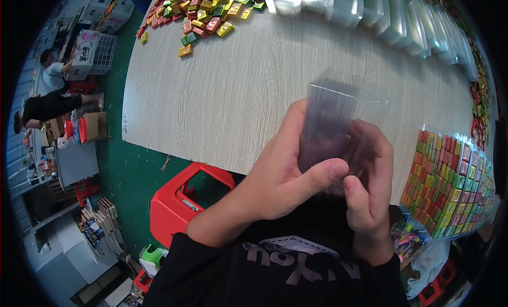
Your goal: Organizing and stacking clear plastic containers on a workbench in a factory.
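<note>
A stack of nested clear plastic boxes [329, 108] stands upright in front of my chest, over the near edge of the table. My left hand [275, 172] is closed round its left side, with the thumb lying across the front. At the stack's right side, one clear plastic box [373, 99] sticks out apart from the others. My right hand [373, 174] is curled on it, its fingers showing hazily through the plastic and its thumb close to the left thumb. The lower end of the stack is partly hidden by my hands.
Small red, yellow and green wrapped pieces [203, 13] lie heaped at the table's far left. Rows of clear plastic boxes [391, 24] stand along the far right. Filled clear packs [444, 182] are piled at right. A red stool [177, 201] stands left; two people work beyond.
</note>
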A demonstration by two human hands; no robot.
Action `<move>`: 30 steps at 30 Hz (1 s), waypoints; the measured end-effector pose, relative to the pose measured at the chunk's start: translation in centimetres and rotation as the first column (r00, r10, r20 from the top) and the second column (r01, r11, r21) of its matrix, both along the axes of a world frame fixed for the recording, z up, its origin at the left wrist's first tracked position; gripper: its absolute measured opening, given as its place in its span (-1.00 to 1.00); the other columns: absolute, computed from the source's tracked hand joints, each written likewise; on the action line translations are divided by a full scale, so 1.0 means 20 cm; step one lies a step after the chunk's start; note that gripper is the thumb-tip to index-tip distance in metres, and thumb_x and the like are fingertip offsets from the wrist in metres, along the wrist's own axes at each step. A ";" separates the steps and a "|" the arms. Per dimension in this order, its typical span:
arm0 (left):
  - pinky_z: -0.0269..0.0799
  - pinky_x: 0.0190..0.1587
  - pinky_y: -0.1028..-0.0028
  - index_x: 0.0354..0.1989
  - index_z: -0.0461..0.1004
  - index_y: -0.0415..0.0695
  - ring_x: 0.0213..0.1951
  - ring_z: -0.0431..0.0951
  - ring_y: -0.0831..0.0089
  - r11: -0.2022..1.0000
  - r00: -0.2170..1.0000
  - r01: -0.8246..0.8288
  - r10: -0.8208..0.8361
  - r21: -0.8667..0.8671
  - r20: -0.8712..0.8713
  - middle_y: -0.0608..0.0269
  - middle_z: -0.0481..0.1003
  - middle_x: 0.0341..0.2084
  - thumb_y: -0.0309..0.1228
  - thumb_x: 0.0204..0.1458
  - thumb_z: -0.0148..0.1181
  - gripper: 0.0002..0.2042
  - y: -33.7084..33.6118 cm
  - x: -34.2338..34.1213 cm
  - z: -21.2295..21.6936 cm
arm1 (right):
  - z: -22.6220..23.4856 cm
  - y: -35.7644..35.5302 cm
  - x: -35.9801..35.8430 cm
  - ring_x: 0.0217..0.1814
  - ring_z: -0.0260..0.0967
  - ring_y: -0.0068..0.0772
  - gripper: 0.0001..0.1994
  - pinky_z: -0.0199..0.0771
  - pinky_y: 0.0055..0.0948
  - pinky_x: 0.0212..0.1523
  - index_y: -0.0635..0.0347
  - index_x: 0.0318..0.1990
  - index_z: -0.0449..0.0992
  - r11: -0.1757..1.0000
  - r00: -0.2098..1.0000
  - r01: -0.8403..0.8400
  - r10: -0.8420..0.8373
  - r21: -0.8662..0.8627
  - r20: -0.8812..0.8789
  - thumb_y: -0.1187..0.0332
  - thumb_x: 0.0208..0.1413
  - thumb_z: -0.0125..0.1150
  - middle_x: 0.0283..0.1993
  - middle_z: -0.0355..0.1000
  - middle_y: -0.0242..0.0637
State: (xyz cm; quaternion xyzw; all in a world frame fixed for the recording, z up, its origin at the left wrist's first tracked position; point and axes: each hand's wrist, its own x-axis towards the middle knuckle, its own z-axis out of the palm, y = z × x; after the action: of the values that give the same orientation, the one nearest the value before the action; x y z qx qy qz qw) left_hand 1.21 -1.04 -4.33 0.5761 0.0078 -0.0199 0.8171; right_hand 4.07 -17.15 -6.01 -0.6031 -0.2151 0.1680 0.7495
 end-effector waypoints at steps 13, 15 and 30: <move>0.29 0.07 0.41 0.19 0.02 -0.30 0.01 0.37 0.43 1.000 0.999 0.024 -0.024 -0.019 -0.036 0.10 0.32 -0.04 -0.25 0.07 0.19 -0.37 -0.01 -0.01 0.02 | 0.02 -0.01 0.05 0.09 0.22 -0.13 -0.29 0.29 -0.34 0.05 0.31 0.23 0.09 0.972 0.965 -0.053 0.109 -0.228 0.240 0.43 -0.13 0.25 0.13 0.16 -0.02; 0.29 0.07 0.41 0.19 0.02 -0.30 0.00 0.36 0.43 0.999 0.999 0.026 -0.026 -0.022 -0.035 0.11 0.32 -0.04 -0.24 0.07 0.19 -0.37 -0.01 0.00 0.02 | 0.02 -0.01 0.05 0.06 0.22 -0.15 -0.29 0.30 -0.36 0.03 0.31 0.23 0.09 0.975 0.966 -0.055 0.106 -0.215 0.236 0.44 -0.13 0.24 0.12 0.16 -0.03; 0.29 0.07 0.40 0.20 -0.01 -0.31 0.02 0.35 0.42 0.998 0.998 0.056 -0.056 0.014 -0.039 0.09 0.30 -0.02 -0.24 0.09 0.16 -0.36 -0.01 -0.01 0.03 | 0.01 0.00 0.04 0.07 0.22 -0.18 -0.28 0.34 -0.37 -0.04 0.31 0.23 0.08 0.981 0.970 -0.035 0.079 -0.190 0.230 0.41 -0.12 0.28 0.13 0.15 -0.04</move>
State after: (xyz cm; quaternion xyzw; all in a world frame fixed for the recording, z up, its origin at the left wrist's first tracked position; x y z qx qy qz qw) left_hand 1.09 -1.15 -3.72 0.5819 0.0077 -0.0538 0.8115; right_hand 4.85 -17.14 -5.90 -0.6790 -0.3037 0.1359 0.6544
